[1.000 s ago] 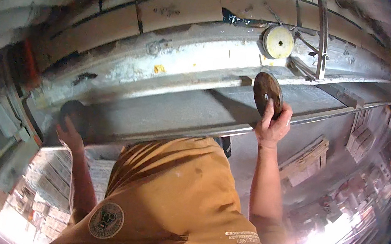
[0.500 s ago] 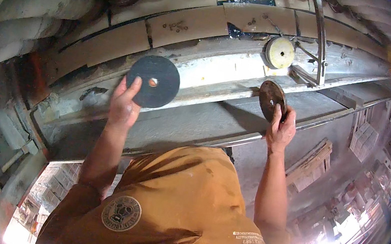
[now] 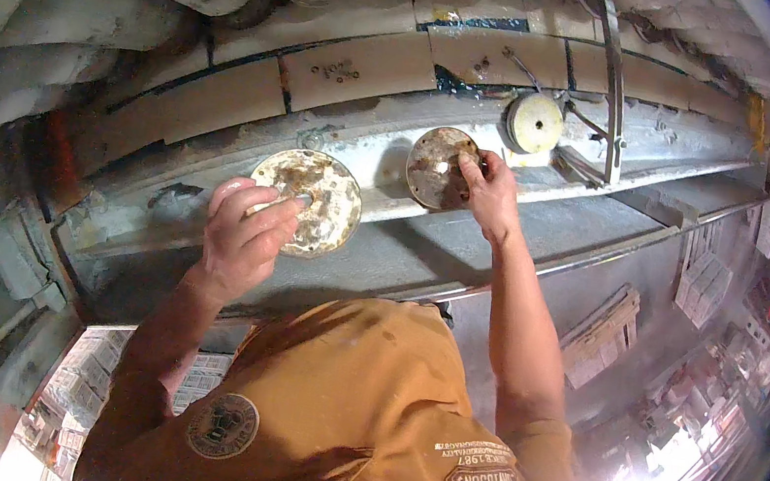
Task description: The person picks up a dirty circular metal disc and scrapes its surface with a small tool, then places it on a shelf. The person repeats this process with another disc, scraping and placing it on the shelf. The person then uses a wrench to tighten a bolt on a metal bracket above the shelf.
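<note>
1. Against the grey beam [image 3: 553,181], I see two rusty discs: the left hand [image 3: 241,239] pinches the larger disc [image 3: 306,201] by its lower rim; the right hand [image 3: 490,192] grips the smaller disc [image 3: 438,166] at its edge.
2. I judge that such edge-only holds could slip and drop a disc.
3. Half a second ago the left disc showed a dark face; now it shows its rusty side, lower.

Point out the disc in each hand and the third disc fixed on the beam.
Left-hand disc [image 3: 317,198]: head view, rusty face.
Right-hand disc [image 3: 434,166]: head view, face centre.
Mounted pale disc [image 3: 534,122]: head view, centre.
</note>
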### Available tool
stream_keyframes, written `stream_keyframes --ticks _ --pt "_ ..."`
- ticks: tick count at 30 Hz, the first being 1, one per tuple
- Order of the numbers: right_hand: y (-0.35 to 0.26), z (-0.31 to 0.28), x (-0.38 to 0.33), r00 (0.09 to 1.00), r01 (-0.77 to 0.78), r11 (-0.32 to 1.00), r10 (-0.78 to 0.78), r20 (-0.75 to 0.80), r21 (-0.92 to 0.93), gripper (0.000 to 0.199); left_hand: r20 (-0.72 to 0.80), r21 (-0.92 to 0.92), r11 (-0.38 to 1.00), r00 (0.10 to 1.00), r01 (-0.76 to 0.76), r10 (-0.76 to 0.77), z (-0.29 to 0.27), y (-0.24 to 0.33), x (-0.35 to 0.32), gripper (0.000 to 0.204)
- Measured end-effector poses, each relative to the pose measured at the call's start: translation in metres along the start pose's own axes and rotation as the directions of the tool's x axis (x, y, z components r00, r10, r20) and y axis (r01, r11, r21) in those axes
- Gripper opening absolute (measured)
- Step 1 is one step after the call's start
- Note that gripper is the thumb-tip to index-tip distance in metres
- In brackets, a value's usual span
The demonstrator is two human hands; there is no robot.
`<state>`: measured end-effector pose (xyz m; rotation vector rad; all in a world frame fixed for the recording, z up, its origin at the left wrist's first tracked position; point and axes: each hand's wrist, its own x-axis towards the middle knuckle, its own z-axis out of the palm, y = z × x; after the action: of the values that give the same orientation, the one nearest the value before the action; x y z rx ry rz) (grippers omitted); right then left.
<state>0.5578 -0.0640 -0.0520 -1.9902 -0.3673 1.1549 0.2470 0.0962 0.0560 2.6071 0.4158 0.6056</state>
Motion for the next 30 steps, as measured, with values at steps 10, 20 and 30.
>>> stream_keyframes --ticks 10,20,30 --pt "0.053 0.02 0.09 0.996 -0.009 0.966 0.031 0.082 -0.258 0.035 -0.091 0.068 0.998 0.996 -0.002 0.008 -0.003 -0.005 0.005 0.025" --pt "0.046 0.026 0.074 0.973 0.16 0.948 -0.198 -0.115 -0.277 0.043 -0.082 0.028 0.992 0.989 -0.119 0.121 0.001 -0.007 0.006 0.021" --pt "-0.067 0.06 -0.065 0.788 -0.323 0.838 -0.019 0.615 0.44 0.044 -0.021 0.016 0.999 0.999 -0.03 0.03 0.018 -0.004 0.003 0.041"
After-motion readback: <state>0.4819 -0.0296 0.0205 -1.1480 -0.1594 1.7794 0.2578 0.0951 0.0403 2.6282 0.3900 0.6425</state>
